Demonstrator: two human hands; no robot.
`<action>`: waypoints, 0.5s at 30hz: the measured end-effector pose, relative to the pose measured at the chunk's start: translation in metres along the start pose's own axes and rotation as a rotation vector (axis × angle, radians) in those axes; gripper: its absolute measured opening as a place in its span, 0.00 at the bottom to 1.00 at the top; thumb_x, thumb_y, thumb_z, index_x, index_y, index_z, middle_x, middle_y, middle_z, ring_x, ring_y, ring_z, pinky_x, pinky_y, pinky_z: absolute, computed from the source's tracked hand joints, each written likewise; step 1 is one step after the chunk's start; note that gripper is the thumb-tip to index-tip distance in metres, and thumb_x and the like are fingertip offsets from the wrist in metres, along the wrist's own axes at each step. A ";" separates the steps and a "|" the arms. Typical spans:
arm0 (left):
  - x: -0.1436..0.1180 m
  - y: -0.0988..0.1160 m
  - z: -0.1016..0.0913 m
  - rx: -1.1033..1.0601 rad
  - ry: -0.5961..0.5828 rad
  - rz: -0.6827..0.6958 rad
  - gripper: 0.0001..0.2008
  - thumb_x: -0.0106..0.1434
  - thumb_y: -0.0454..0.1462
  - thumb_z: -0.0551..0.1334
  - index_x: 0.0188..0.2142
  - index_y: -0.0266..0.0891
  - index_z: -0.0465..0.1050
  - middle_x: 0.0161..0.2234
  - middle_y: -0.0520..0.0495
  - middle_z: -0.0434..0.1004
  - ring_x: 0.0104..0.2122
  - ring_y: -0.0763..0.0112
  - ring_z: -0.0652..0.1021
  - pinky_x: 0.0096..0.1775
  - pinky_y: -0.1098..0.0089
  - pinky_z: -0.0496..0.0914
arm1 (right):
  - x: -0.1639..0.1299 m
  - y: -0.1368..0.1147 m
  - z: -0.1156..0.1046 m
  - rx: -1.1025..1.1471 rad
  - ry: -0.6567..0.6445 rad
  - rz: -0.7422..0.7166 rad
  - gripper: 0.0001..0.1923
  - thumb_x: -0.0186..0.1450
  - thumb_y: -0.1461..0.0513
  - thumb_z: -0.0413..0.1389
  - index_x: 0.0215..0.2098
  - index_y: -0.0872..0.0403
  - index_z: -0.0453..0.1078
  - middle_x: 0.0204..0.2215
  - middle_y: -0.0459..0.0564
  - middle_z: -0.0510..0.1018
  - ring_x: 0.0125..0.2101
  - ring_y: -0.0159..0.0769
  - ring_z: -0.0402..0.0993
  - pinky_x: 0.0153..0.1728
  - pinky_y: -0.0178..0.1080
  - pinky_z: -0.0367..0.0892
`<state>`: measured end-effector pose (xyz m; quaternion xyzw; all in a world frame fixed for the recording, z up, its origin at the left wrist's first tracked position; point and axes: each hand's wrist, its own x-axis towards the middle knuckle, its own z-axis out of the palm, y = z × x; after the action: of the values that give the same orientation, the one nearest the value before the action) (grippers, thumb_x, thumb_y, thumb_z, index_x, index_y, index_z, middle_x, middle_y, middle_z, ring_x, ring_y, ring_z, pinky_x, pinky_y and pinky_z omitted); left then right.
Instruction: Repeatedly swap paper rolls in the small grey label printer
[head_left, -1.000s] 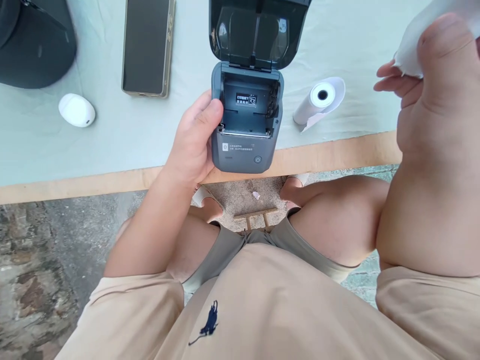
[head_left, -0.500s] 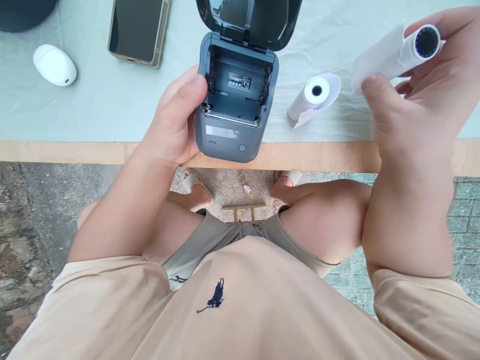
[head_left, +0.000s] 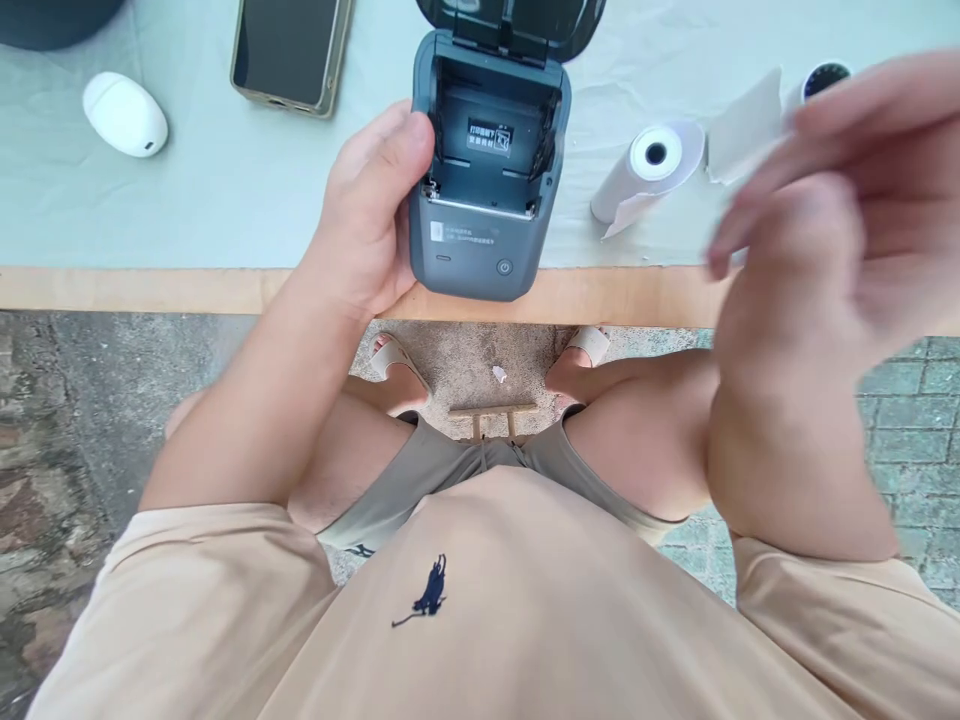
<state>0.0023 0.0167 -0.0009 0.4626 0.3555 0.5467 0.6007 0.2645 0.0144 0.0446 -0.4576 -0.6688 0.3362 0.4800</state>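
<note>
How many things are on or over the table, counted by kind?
Paper rolls: 2, one lying on the table, one at the blurred right hand, roll end at
Grey printer, lid open, held by the left hand: 1
Phone: 1
White oval case: 1
Total: 5

A small black label (head_left: 489,137) with white characters and a boxed symbol is seen inside the open compartment of the grey printer (head_left: 480,250), just beside the thumb tip of the left hand (head_left: 367,225); the characters are too small to be read. Faint white print lines (head_left: 466,233) are carried on the printer's front panel beside the same thumb, likewise illegible. A power symbol (head_left: 504,267) is marked on the round button there
</note>
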 end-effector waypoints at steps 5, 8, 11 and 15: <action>-0.022 0.018 0.019 -0.087 0.017 -0.078 0.18 0.66 0.52 0.59 0.41 0.42 0.78 0.46 0.50 0.81 0.62 0.52 0.68 0.65 0.53 0.68 | -0.015 -0.018 0.044 0.241 -0.520 0.287 0.34 0.62 0.51 0.58 0.62 0.48 0.52 0.53 0.53 0.72 0.39 0.34 0.77 0.34 0.38 0.75; -0.039 0.027 0.042 -0.118 0.084 -0.115 0.23 0.70 0.51 0.50 0.44 0.40 0.77 0.51 0.49 0.78 0.68 0.50 0.61 0.68 0.49 0.63 | -0.008 -0.014 0.062 0.575 -0.612 0.360 0.31 0.66 0.51 0.54 0.61 0.49 0.46 0.48 0.48 0.76 0.43 0.32 0.76 0.42 0.38 0.77; -0.046 0.026 0.056 -0.049 0.112 -0.096 0.22 0.70 0.51 0.51 0.47 0.40 0.75 0.53 0.48 0.76 0.67 0.50 0.62 0.67 0.53 0.65 | -0.003 -0.009 0.073 0.585 -0.497 0.364 0.16 0.66 0.56 0.54 0.49 0.51 0.56 0.45 0.45 0.74 0.48 0.30 0.73 0.51 0.35 0.75; -0.071 0.027 0.033 0.165 0.195 -0.089 0.25 0.63 0.56 0.59 0.49 0.42 0.75 0.50 0.51 0.77 0.61 0.48 0.68 0.63 0.50 0.70 | -0.007 -0.006 0.074 0.544 -0.487 0.384 0.10 0.63 0.61 0.53 0.43 0.49 0.60 0.41 0.43 0.73 0.44 0.30 0.70 0.49 0.37 0.74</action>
<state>0.0133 -0.0600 0.0296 0.4388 0.4761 0.5309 0.5468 0.1928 0.0054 0.0244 -0.3372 -0.5521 0.6827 0.3397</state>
